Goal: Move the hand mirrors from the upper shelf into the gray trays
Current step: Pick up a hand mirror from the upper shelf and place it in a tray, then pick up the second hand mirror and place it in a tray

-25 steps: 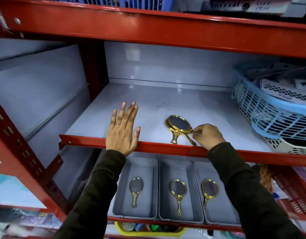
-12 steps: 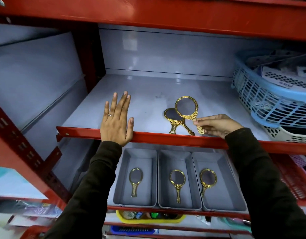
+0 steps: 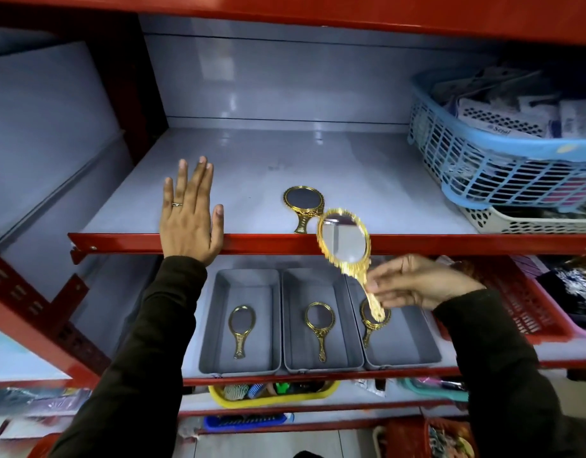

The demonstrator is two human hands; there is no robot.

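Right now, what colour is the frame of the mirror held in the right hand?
Gold, with an ornate frame; the head view shows it, pinched by its handle in the right hand.

Red steel rack (image 3: 285, 244) with grey-white shelf boards and back panel (image 3: 285, 84); soft glare patches on panel and upper board. Right side of upper board: blue lattice basket (image 3: 483, 166) of packaged goods stacked on a white perforated basket (image 3: 529, 223), with a red mesh basket (image 3: 516, 305) one level down. Lower tiers hold a yellow bin (image 3: 271, 396) of combs and a blue bin (image 3: 248, 421); bit of pale floor (image 3: 285, 444) at bottom.
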